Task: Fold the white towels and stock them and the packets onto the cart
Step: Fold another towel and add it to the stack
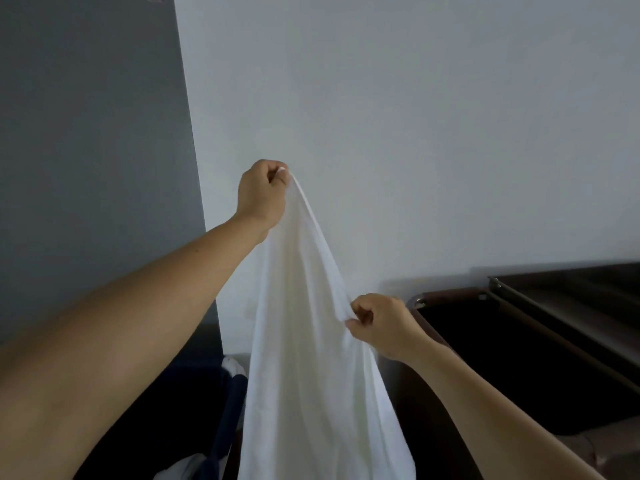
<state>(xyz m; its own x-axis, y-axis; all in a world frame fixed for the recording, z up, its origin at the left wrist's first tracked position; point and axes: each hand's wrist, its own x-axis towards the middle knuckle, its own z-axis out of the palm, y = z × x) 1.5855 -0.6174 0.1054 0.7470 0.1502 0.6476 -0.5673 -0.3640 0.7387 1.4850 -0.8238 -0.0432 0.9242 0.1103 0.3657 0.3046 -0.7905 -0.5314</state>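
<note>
- left grip (261,195) is up high, fingers curled into a fist, pinching the top corner of the white cloth towel (304,358) between thumb and forefinger
- right grip (381,327) sits lower and off to the right, also curled tight, pinching the towel's right-hand edge partway down
- so the towel is up in the air, pulled on a slant between the two grips. The rest hangs loose in long soft folds and runs out the bottom of the shot, not folded yet
- both forearms are bare, the left one coming in from the lower left, the right one from the lower right corner
- straight behind the towel is a plain pale wall (433,116), with a darker grey wall panel (86,133) on the left
- just behind the right grip there's a dark brown framed bin (450,294) with a black inside and a shiny metal corner fitting; can't tell if it's part of the cart
- low down, left of the towel, there's a dark blue thing (230,403) with a bit of white cloth (231,367) at its top, too dark to say what it is
</note>
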